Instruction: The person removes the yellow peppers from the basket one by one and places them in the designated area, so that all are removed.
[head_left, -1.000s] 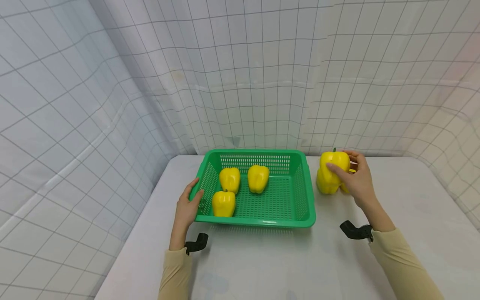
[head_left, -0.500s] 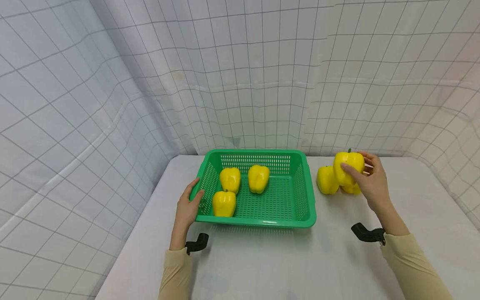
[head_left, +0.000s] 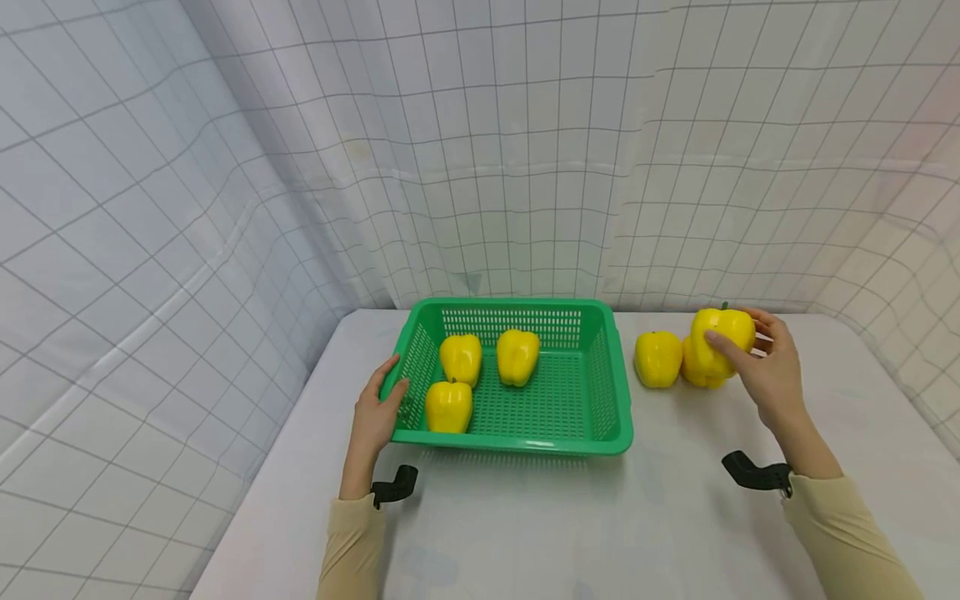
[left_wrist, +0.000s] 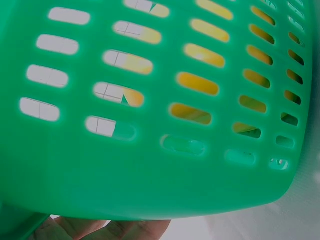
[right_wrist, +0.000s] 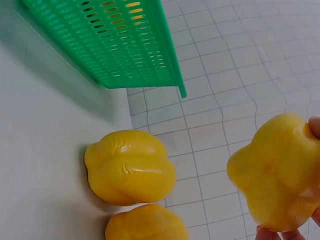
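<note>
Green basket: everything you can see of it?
The basket is green, plastic-looking, rectangular and open-topped, with slotted walls, a perforated floor and a smooth rim. It stands upright on the table, long sides running left to right. Inside sit three yellow peppers, two at the left, one near the middle. The left hand grips its left rim.

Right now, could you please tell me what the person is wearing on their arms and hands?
The left sleeve and right sleeve are long, plain and beige. The left hand and right hand wear no gloves. A black, bent, stubby device sits at each wrist, one on the left and one on the right. I see no cables.
</note>
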